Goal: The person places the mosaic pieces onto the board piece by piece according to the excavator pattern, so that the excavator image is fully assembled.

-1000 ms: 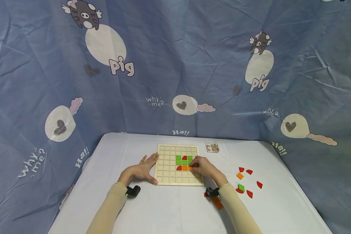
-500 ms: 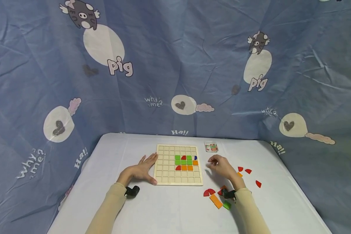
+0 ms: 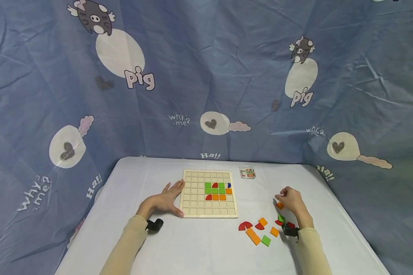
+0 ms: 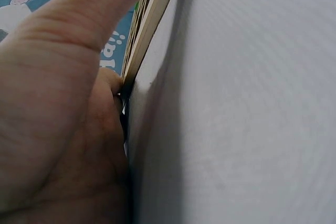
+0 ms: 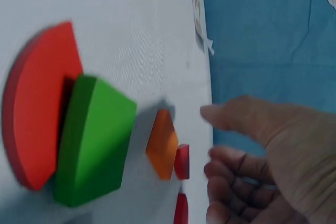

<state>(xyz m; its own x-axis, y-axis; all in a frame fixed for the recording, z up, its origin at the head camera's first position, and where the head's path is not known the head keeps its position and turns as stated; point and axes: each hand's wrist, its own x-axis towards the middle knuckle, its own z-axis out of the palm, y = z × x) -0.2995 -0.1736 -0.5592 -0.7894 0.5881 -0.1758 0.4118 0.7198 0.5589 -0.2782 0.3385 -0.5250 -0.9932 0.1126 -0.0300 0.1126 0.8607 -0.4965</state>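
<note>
Orange tile point(image 3: 280, 205) lies on the bench point(image 3: 206, 248) right of the wooden grid board point(image 3: 208, 193); right hand point(image 3: 290, 200) has left the board and reaches it, fingers loosely curled, empty. Left hand point(image 3: 165, 200) stays flat, bracing the board's left edge

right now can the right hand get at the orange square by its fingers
Probably yes. The right hand hovers just over the orange square, fingers loosely curled and holding nothing, and the red pieces beside it do not cover it.
</note>
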